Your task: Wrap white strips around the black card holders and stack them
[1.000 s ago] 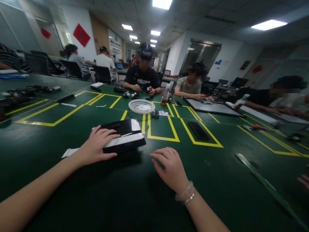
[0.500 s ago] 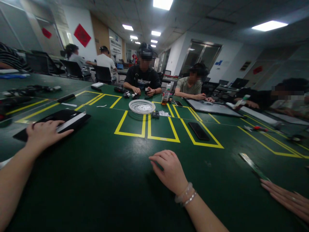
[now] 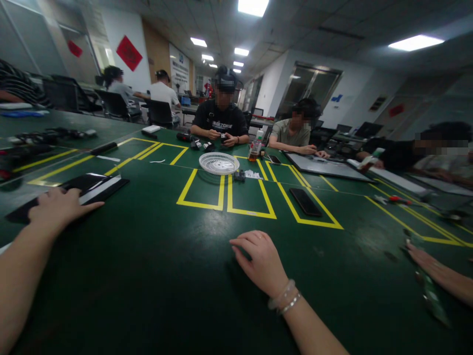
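My left hand (image 3: 57, 209) lies over the near part of a flat black item (image 3: 107, 192) with a white strip across it; its kind is unclear. The thumb is stretched out to the right, and the bent fingers press on the item without wrapping round it. My right hand (image 3: 258, 259) rests on the green table (image 3: 166, 276), its fingers loosely bent and the thumb apart from them. Nothing is in it. Clear bracelets circle that wrist.
Ahead are a white plastic basket (image 3: 219, 163), a bottle (image 3: 253, 150) and a black phone (image 3: 305, 201) inside yellow tape. At right, another person's hand (image 3: 430, 259) is by a blurred green strip (image 3: 432, 298). Black gear (image 3: 48, 137) lies far left. Co-workers sit across the table.
My left hand and the black item have shifted left and slightly down. The other person's hand at right has moved up, and the green strip now lies nearer. My right hand stays put.
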`<action>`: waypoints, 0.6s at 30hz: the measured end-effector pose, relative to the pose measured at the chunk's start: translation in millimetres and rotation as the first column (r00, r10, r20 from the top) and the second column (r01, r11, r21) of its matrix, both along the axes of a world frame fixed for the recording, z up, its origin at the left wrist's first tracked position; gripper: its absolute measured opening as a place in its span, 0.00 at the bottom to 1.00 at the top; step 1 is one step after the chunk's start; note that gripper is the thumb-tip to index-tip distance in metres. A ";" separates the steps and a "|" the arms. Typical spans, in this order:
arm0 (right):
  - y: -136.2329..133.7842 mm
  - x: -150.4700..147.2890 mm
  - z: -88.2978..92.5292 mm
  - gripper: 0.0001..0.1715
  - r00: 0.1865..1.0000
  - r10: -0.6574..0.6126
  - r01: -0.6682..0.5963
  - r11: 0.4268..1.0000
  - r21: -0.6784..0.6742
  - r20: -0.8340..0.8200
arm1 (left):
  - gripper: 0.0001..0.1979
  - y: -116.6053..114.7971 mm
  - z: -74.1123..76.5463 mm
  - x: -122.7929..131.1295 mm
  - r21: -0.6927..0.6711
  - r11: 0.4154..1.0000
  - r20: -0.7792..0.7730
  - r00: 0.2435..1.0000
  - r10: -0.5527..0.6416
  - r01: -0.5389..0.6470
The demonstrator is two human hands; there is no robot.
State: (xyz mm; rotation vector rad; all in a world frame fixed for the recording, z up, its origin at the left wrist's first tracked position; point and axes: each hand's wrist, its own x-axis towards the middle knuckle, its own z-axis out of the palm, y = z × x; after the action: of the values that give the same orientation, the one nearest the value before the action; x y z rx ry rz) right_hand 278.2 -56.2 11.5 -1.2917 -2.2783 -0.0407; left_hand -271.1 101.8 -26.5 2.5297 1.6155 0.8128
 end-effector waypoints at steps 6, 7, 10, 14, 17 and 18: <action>-0.2 -0.5 0.5 0.10 1.000 0.008 -0.008 1.000 -0.016 0.002 | 0.31 4.3 4.0 -1.3 0.341 0.933 -0.021 0.992 0.126 -0.112; -0.5 -0.8 0.8 0.10 1.000 0.009 -0.009 1.000 -0.018 0.002 | 0.30 5.5 5.3 -1.1 0.335 0.939 -0.023 0.996 0.083 -0.071; -1.3 -1.5 1.6 0.10 1.000 0.013 -0.013 1.000 -0.019 -0.004 | 0.26 11.1 6.6 3.2 0.311 0.950 -0.017 0.999 0.044 -0.037; -1.5 -1.8 1.8 0.11 0.999 0.027 -0.027 1.000 -0.004 -0.025 | 0.24 13.7 8.3 38.6 0.239 0.971 -0.009 1.000 0.024 -0.021; -2.6 -2.2 1.3 0.13 0.996 0.073 -0.072 0.997 0.034 -0.050 | 0.28 -5.4 19.5 99.7 0.045 0.998 0.021 0.998 -0.053 0.052; -3.4 -2.8 1.1 0.13 0.994 0.093 -0.090 0.995 0.049 -0.054 | 0.28 -16.7 25.3 124.0 -0.036 0.993 0.029 0.994 -0.108 0.109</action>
State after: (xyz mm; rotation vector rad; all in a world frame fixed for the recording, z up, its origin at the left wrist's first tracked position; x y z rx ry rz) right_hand 275.5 -59.6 12.7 -1.1495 -2.2722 -0.0249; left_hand -147.0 85.1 -1.2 2.5437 1.4560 0.7947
